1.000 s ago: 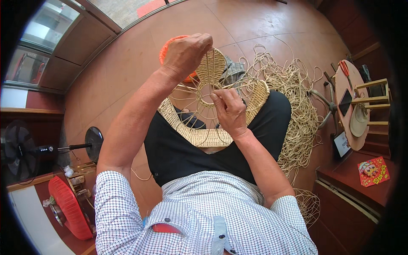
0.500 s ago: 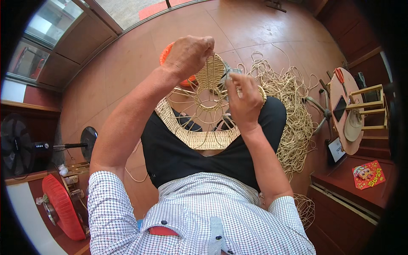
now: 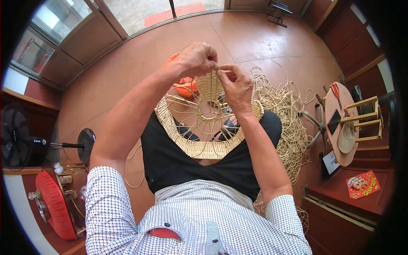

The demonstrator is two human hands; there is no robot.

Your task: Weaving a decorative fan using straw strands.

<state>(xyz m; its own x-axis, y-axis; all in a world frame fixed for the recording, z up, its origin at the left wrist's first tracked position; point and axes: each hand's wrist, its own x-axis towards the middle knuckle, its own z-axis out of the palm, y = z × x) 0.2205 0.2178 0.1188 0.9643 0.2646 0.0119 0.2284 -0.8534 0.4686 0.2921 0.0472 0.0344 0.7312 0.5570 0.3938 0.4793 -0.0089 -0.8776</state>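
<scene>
On my lap rests a pale woven straw piece (image 3: 206, 149), with a wide plaited rim, thin cords radiating across its open middle and a small ring (image 3: 209, 114) at the centre. One narrow plaited panel (image 3: 207, 88) rises from that ring toward my hands. My left hand (image 3: 198, 57) is closed at the top of this panel, its fingertips pinched on the woven edge. My right hand (image 3: 237, 87) meets it there, thumb and forefinger pinched on what looks like a straw cord, mostly hidden by the fingers.
A large tangled heap of straw cord (image 3: 293, 140) lies on the floor at my right. An orange bag (image 3: 185, 88) sits beyond the woven piece. Further right, a round stool top (image 3: 335, 114) carries red-handled scissors (image 3: 335, 91) and a cap. A fan (image 3: 17, 142) stands left.
My right hand has moved left and up, from apart to meeting my left hand at the panel's top. The whole view has shifted, showing more of the doorway.
</scene>
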